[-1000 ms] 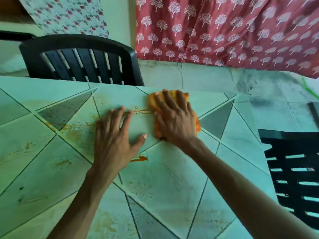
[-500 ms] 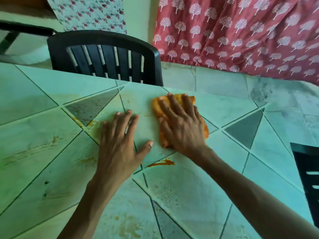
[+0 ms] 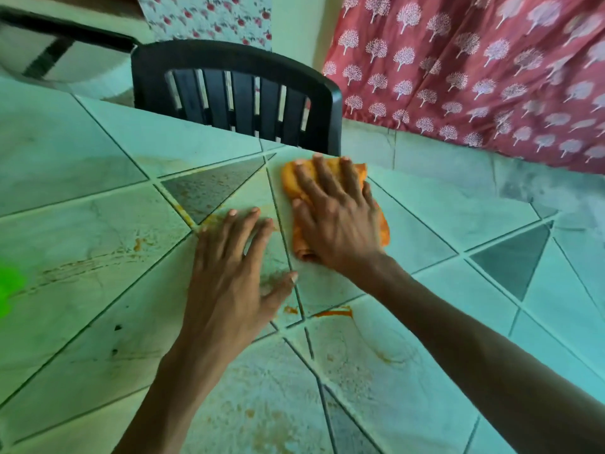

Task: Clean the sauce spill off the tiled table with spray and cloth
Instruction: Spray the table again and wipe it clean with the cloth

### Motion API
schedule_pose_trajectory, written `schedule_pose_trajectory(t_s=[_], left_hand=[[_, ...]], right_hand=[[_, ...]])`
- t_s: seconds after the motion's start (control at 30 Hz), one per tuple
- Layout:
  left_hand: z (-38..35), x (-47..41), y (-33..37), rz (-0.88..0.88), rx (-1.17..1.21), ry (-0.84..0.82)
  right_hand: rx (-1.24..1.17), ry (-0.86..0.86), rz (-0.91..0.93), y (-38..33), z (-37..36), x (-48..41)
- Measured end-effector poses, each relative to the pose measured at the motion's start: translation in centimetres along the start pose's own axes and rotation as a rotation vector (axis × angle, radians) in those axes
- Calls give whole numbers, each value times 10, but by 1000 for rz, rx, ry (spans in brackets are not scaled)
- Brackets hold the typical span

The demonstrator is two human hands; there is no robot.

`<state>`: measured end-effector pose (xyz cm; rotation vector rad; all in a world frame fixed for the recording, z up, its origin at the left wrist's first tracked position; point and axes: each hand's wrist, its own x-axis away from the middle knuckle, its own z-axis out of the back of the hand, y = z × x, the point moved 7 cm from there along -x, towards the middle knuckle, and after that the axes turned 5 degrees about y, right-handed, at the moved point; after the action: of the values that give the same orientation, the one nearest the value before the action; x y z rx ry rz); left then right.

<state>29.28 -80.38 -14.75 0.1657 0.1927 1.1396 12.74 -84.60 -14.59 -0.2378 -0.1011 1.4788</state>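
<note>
My right hand (image 3: 337, 217) lies flat with fingers spread on a folded orange cloth (image 3: 289, 181) near the far edge of the pale green tiled table (image 3: 82, 158). My left hand (image 3: 232, 276) rests palm down on the tiles just left of the cloth, holding nothing. An orange sauce streak (image 3: 337, 312) lies on the table just in front of both hands. Fainter sauce smears (image 3: 88, 263) run across the tiles to the left, and speckled residue (image 3: 262, 417) covers the near tiles. No spray bottle is in view.
A black slatted plastic chair (image 3: 235, 93) stands against the table's far edge, right behind the cloth. A red curtain with white tree prints (image 3: 474, 70) hangs at the right. A bright green blur (image 3: 8, 290) sits at the left edge.
The view has swung to the left, so chair and hands sit further right in frame. The cloth under my right hand has wiped over the sauce marks beside my left fingers; they are gone now.
</note>
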Motion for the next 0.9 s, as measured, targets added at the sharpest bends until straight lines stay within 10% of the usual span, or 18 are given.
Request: schedule_pose_trajectory(t_s=[0.17,0.4,0.67,0.9], left_hand=[[8,16,-32,2,-4,-2],[12,24,-45,7,-2,-15],[20,38,-80,83,8,17],[14,48,-91,99,42,2]], right_hand=[[61,-79,214,6,5,84],[-13,9,-66,22,-8,-46],[53,-105,389,-38,-3,67],[73,-22,49,-5,-18,-43]])
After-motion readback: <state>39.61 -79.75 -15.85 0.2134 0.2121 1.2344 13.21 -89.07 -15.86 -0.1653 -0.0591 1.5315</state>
